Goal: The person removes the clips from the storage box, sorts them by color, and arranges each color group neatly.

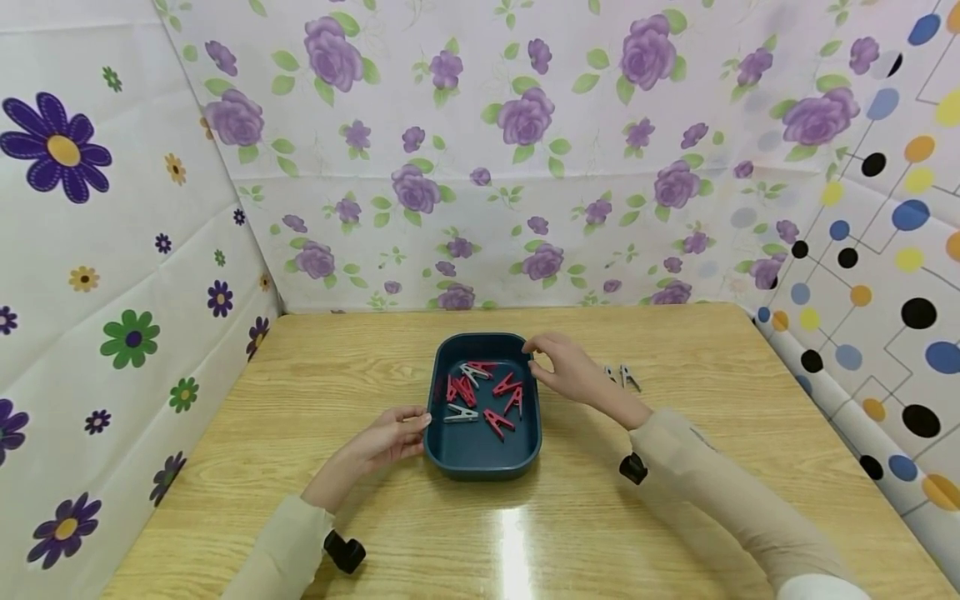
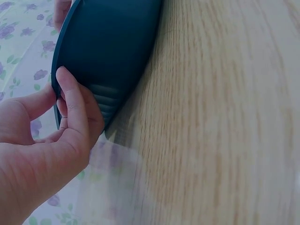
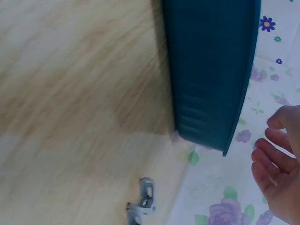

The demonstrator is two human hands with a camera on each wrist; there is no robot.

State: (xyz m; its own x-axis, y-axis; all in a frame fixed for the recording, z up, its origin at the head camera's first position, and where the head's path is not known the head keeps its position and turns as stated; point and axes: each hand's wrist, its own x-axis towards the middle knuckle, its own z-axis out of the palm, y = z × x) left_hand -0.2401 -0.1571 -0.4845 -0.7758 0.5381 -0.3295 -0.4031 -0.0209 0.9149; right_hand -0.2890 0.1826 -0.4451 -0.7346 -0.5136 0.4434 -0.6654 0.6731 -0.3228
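Note:
A dark teal plastic tray (image 1: 483, 462) sits on the table, and in it lie several red clothespins (image 1: 498, 422) and a few pale grey clothespins (image 1: 461, 414). My left hand (image 1: 388, 437) pinches the tray's left rim, thumb on one side and fingers against the outer wall, as the left wrist view shows too. By the far right corner of the tray hovers my right hand (image 1: 572, 369), its fingers loosely bent. The right wrist view shows that hand (image 3: 281, 161) apart from the tray wall (image 3: 211, 70), holding nothing.
Two grey clothespins (image 1: 630, 378) lie on the wooden table (image 1: 337, 358), right of the tray and partly behind the right forearm. A flowered cloth (image 1: 480, 242) hangs behind the table's far edge; patterned cloths flank the left and right sides.

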